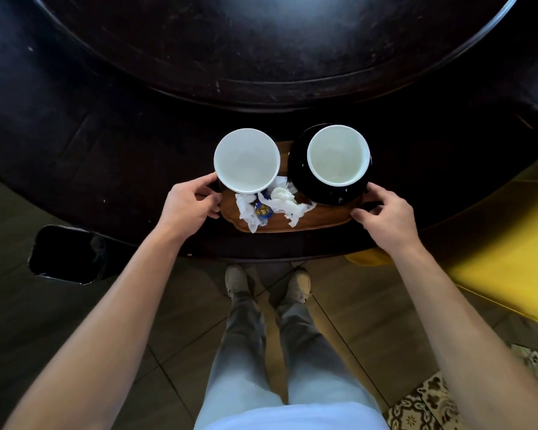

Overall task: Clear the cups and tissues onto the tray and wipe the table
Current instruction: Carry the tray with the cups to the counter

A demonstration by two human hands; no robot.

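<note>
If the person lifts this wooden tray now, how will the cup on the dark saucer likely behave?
The cup sits loose on a glossy dark saucer, so it may slide if the wooden tray tilts. It looks ceramic, probably fragile. The left hand and right hand grip opposite ends, which should help keep it level.

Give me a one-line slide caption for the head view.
Both hands, left and right, grip the wooden tray holding two cups and crumpled tissues.

There is one view only, from a wide-angle camera worn on the person's head. It looks steeply down and a little forward. The table [106,150] fills the upper half and bends at the edges. Both forearms reach in from the bottom corners, close to the lens. The floor [354,321] lies below.
</note>
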